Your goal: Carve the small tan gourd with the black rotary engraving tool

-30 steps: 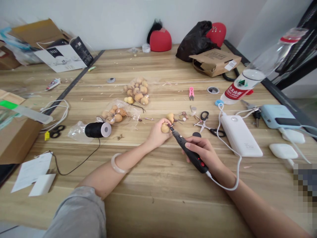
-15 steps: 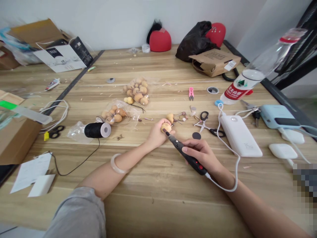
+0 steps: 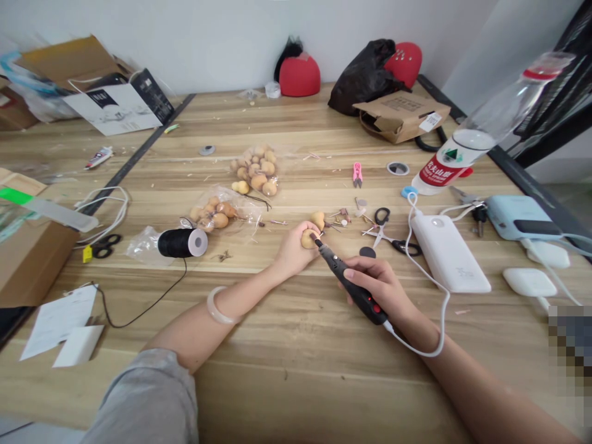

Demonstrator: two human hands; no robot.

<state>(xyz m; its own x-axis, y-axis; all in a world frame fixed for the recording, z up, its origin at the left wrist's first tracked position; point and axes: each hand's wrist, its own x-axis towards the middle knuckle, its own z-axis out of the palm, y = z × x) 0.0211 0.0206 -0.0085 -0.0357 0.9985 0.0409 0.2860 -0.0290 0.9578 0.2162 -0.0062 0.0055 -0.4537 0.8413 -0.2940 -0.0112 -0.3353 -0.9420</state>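
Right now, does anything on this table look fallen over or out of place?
Yes. The water bottle at the far right lies tipped on its side beside the white power bank. Small scraps litter the table near the gourd.

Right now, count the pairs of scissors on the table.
2. Black-handled scissors lie right of the left hand, beside the power bank; black scissors lie far left, near the thread spool.

Premises: a small craft workspace, likely home-based. Evidence: wooden table [image 3: 296,370] against a plain wall, bags of small gourds [image 3: 256,169], black thread spool [image 3: 178,242], scissors [image 3: 391,234], open cardboard boxes [image 3: 402,114], loose scraps.
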